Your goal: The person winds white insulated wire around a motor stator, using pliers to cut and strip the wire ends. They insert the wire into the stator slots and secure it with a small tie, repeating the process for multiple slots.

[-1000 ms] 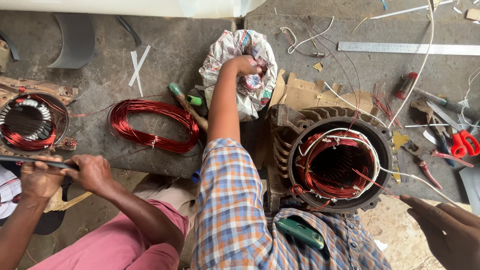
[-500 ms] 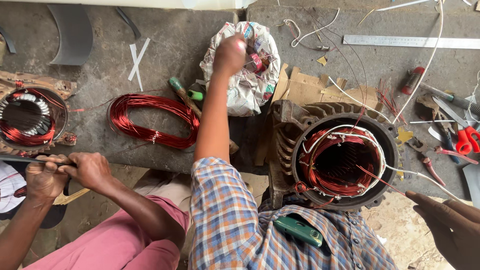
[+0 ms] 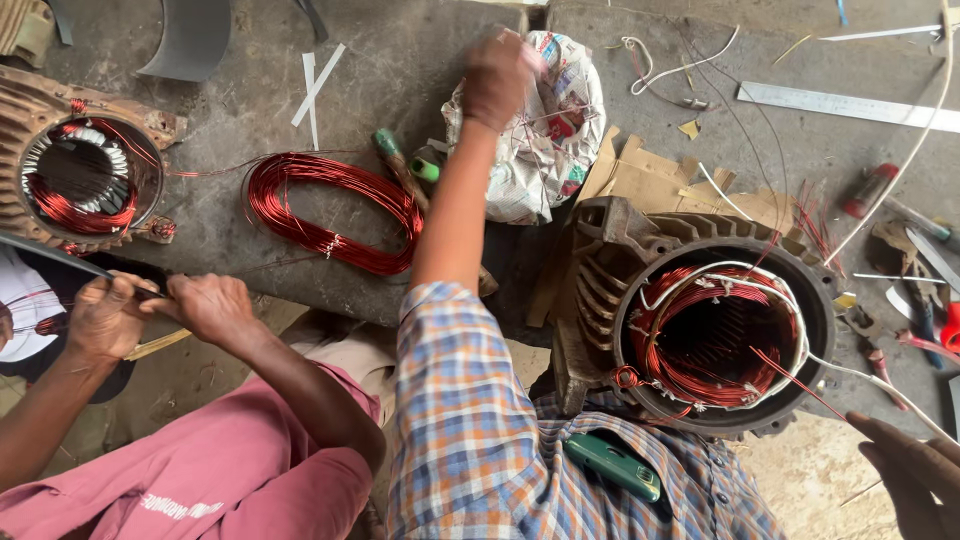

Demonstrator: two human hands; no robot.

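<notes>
left hand (image 3: 497, 75) is raised since a second ago, clenched over the crumpled plastic bag (image 3: 545, 130); contents unclear | right hand (image 3: 915, 470) is seen open, beside the motor stator (image 3: 715, 330)

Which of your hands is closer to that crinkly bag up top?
The left. My left hand is up against the crumpled bag. My right hand is far off at the lower right, below the motor housing.

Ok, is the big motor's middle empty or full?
Empty in the middle. The motor faces up, its centre is a dark open hole, and the red wire coils sit only around its inner wall.
</notes>
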